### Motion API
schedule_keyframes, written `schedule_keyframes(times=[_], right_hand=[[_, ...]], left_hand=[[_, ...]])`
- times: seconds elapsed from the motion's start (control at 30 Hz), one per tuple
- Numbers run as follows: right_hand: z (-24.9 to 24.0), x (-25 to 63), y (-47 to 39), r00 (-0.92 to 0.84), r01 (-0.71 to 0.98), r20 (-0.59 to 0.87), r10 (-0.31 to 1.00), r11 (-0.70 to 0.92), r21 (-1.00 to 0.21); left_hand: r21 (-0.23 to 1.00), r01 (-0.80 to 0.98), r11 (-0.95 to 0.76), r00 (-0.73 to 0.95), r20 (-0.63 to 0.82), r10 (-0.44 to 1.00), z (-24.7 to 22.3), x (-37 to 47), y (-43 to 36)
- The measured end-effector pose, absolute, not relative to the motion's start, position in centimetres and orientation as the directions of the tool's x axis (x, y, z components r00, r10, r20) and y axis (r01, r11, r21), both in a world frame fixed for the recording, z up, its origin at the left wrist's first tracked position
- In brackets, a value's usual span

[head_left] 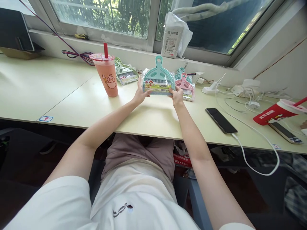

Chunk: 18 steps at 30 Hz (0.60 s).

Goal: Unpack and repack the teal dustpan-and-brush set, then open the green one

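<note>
Past the near desk (148,123) edge, where the top lies bare, the left hand (139,93) and right hand (177,95) pinch the two sides of a teal dustpan pack (158,80), held up between the pink cup (107,76) on the left and the pink pack (185,87) just right, the window (107,12) far behind.

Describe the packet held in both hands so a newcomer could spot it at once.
On the pale desk below the window, right of the pink drink cup, the left hand and right hand hold a teal dustpan set. Its neighbours lie flat, pink or green.
</note>
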State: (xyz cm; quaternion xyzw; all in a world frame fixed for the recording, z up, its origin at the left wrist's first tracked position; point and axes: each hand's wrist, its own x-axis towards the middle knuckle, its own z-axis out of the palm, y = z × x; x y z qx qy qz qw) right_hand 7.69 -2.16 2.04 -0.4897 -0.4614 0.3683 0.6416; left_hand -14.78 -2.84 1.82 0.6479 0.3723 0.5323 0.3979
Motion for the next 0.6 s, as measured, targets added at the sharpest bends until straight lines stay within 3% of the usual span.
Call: schedule_keyframes(times=[0.17,0.3,0.4,0.5,0.6], right_hand=[[1.5,6.3,-2.1,0.192,0.018,0.293,0.937,0.295,-0.955],[1.2,6.1,-1.8,0.156,0.065,0.307,0.939,0.301,-0.952],[1.2,6.2,-1.9,0.158,0.257,0.352,0.922,0.306,-0.917],[1.3,5.7,-2.4,0.194,0.509,0.459,0.867,0.311,-0.803],[1.4,4.9,-3.2,0.213,0.643,0.513,0.831,0.277,-0.714]], left_hand=[[0.952,0.028,-0.306,-0.021,0.307,0.952,0.6,-15.8,-0.6],[0.944,0.026,-0.329,-0.087,0.330,0.940,0.4,-15.9,-0.4],[0.930,0.048,-0.363,-0.109,0.367,0.924,0.5,-15.5,-0.9],[0.932,0.093,-0.349,-0.123,0.359,0.925,0.8,-15.1,-1.7],[0.942,0.143,-0.304,-0.113,0.321,0.940,1.0,-15.0,-2.5]])
